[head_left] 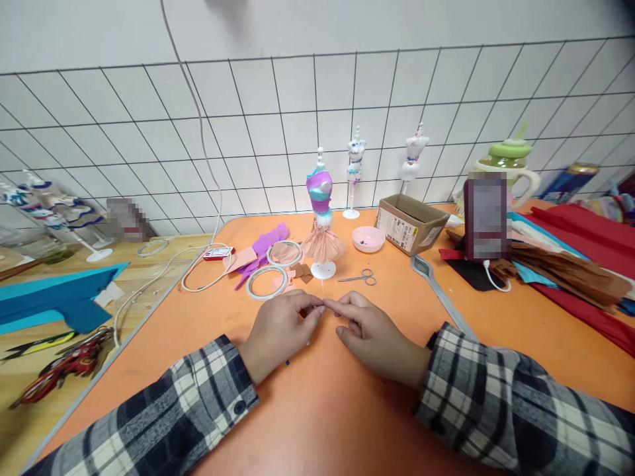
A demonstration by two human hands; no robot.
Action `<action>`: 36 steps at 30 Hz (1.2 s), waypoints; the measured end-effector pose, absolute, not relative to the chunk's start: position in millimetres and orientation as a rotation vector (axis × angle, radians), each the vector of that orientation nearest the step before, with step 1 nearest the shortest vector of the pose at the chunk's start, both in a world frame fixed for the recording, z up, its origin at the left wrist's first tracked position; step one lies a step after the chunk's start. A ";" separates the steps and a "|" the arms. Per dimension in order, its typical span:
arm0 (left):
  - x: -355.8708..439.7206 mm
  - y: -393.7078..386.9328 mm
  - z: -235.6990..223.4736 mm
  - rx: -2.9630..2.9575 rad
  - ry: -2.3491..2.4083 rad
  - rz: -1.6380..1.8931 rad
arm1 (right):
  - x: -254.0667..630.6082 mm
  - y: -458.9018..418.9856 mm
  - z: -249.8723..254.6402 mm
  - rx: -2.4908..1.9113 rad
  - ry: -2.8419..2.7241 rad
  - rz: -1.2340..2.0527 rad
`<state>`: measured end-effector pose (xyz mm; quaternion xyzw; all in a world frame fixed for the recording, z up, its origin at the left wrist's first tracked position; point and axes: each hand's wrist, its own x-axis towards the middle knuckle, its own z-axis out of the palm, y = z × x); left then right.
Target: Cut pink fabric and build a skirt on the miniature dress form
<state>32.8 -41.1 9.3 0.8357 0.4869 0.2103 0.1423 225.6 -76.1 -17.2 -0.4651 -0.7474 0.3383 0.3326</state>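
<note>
My left hand point(286, 324) is closed in a pinch on a thin pale strip point(323, 289), which sticks up from the fingertips over the orange table. Beside it, my right hand point(373, 334) stretches its index finger to the same spot, with the thumb apart and other fingers partly curled. Just beyond the hands stands a small dress-form mannequin point(320, 188) with a purple and blue top and a peach gathered skirt point(323, 246). Small scissors point(358, 277) lie to its right. Two tape rolls point(266, 283) lie to its left, by purple crepe paper point(265, 246).
A pink bowl point(368, 239) and an open cardboard box point(411, 221) stand behind the scissors. Two white mannequins point(355, 165) are near the tiled wall. A phone point(486, 218), a lidded jug point(507, 162) and folded paper point(570, 271) sit right. Pliers point(64, 370) and blue paper point(59, 297) lie left.
</note>
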 end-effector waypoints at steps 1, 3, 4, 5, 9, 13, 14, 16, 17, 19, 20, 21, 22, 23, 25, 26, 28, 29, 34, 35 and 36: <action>32.5 -41.3 9.5 2.431 1.402 0.602 | 225.3 -76.4 -16.6 -1.216 -1.942 0.922; 32.0 -41.7 9.7 2.455 1.395 0.598 | 224.9 -77.3 -15.1 -1.209 -1.926 0.990; 31.7 -41.8 9.9 2.462 1.385 0.594 | 224.8 -77.7 -14.1 -1.206 -1.921 1.014; 31.5 -41.8 10.1 2.468 1.372 0.590 | 224.6 -78.0 -13.1 -1.205 -1.917 1.033; 30.8 -41.6 11.4 2.499 1.308 0.571 | 223.9 -79.0 -9.0 -1.217 -1.895 1.109; 30.1 -40.0 10.2 2.471 1.308 0.580 | 224.5 -78.0 -5.6 -1.228 -1.884 1.145; 29.8 -39.4 9.2 2.456 1.299 0.587 | 225.1 -77.1 -5.0 -1.234 -1.890 1.138; 29.1 -38.2 6.8 2.428 1.259 0.609 | 227.1 -74.6 -4.6 -1.248 -1.902 1.102; 28.7 -37.8 5.7 2.417 1.230 0.624 | 228.3 -73.0 -4.7 -1.251 -1.902 1.078; 28.3 -37.7 4.0 2.406 1.142 0.642 | 230.6 -69.9 -5.6 -1.249 -1.891 1.029; 28.2 -38.2 3.5 2.405 1.092 0.647 | 231.6 -68.5 -6.2 -1.245 -1.881 1.008; 28.3 -38.8 3.2 2.405 1.046 0.653 | 232.5 -67.4 -6.9 -1.240 -1.872 0.989; 28.5 -39.6 3.1 2.402 1.009 0.661 | 233.2 -66.6 -7.4 -1.235 -1.862 0.971; 28.8 -40.4 3.1 2.397 0.981 0.670 | 233.6 -66.0 -8.0 -1.233 -1.852 0.956; 29.5 -41.7 3.2 2.387 0.959 0.685 | 234.2 -65.3 -8.9 -1.228 -1.837 0.938; 29.9 -42.0 3.2 2.383 0.952 0.682 | 234.4 -65.1 -9.4 -1.227 -1.830 0.937; 30.5 -42.3 3.3 2.379 0.948 0.671 | 234.7 -64.7 -10.4 -1.225 -1.812 0.953; 30.7 -42.3 3.5 2.379 0.946 0.665 | 234.9 -64.5 -10.9 -1.224 -1.803 0.966; 31.1 -43.3 4.4 2.361 0.964 0.706 | 235.7 -63.7 -12.1 -1.219 -1.786 0.965; 31.0 -43.6 4.6 2.358 0.970 0.715 | 235.7 -63.8 -11.9 -1.220 -1.791 0.948; 31.0 -43.8 4.7 2.356 0.974 0.717 | 235.4 -64.1 -11.6 -1.220 -1.796 0.931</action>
